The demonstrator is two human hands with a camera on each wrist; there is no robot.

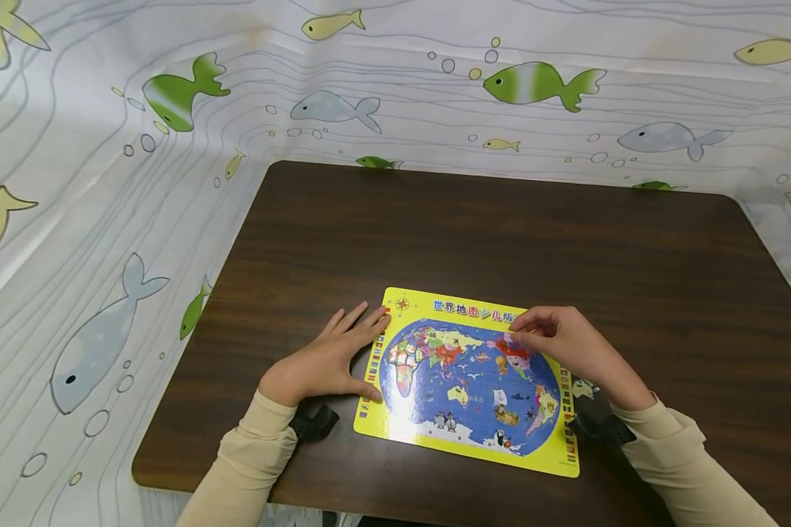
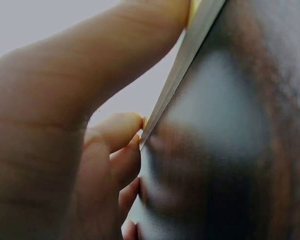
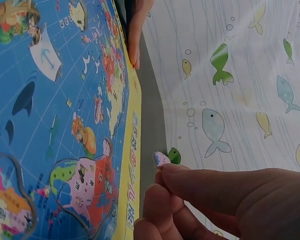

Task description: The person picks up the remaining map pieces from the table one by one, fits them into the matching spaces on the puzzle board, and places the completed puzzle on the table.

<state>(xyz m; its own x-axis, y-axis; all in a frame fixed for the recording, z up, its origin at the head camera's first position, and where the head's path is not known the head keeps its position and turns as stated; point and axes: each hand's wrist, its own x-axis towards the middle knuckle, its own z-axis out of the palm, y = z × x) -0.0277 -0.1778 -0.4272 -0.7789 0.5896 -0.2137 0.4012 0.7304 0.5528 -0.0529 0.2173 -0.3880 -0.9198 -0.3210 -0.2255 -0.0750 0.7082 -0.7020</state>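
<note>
Our blue map board is yellow-edged. Our spread left hand touches it; our right hand pinches a pinkish piece.

Map on table — left hand at left edge, right hand over upper right

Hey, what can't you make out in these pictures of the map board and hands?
- Head: the title's end on the map board, behind the right hand.
- Head: a colourful item beside the board, partly behind the right wrist.
- Right wrist: most of the small piece, covered by fingers.
- Left wrist: the left hand's thumb tip, cut off by the top edge.
</note>
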